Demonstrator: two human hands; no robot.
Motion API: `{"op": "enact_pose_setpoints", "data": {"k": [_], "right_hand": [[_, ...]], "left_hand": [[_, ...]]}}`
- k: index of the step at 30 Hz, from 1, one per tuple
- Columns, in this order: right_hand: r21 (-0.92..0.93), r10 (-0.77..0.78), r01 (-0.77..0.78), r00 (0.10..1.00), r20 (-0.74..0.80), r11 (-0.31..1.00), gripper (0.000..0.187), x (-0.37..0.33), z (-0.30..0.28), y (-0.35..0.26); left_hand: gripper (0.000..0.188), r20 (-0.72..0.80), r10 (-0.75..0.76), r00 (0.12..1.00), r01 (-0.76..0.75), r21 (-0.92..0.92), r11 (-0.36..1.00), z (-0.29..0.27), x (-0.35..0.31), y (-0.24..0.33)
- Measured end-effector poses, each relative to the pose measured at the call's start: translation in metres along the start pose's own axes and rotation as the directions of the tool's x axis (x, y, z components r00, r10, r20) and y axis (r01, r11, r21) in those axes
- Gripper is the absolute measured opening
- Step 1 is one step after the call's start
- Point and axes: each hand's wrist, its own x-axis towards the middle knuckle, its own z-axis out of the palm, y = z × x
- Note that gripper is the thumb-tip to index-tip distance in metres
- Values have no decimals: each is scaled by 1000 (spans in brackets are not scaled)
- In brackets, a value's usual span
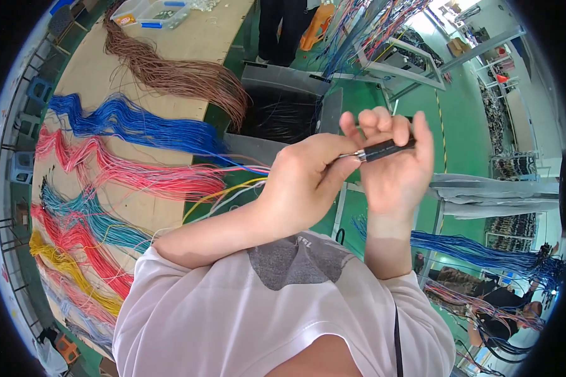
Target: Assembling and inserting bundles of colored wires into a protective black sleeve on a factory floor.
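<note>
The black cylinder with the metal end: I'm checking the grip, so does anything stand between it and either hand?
Nothing visible: the left hand pinches at the metal end, and the right hand has fingers curled against the black cylinder.

Left hand [303,179] pinching metal-tipped black cylinder [382,150], right hand [393,176] holding it, wire bundles [154,135] on table [192,44]

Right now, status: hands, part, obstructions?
Left hand pinching metal end of black cylindrical piece; right hand holding its body. Coloured wires by left hand. Nothing visibly blocking.
</note>
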Motion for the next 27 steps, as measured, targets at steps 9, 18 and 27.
{"op": "enact_pose_setpoints", "data": {"k": [9,18,27], "right_hand": [[334,29,-105,974,226,937,37,6,-17,-2],[81,-60,48,985,159,996,39,5,-17,-5],[-31,-129,134,981,145,990,39,-8,-16,6]], "left_hand": [[17,-3,432,902,-391,418,820,5,-3,-6],[15,202,-255,946,297,-212,931,-3,-3,4],[12,407,-496,767,629,-630,455,-3,3,-6]]}}
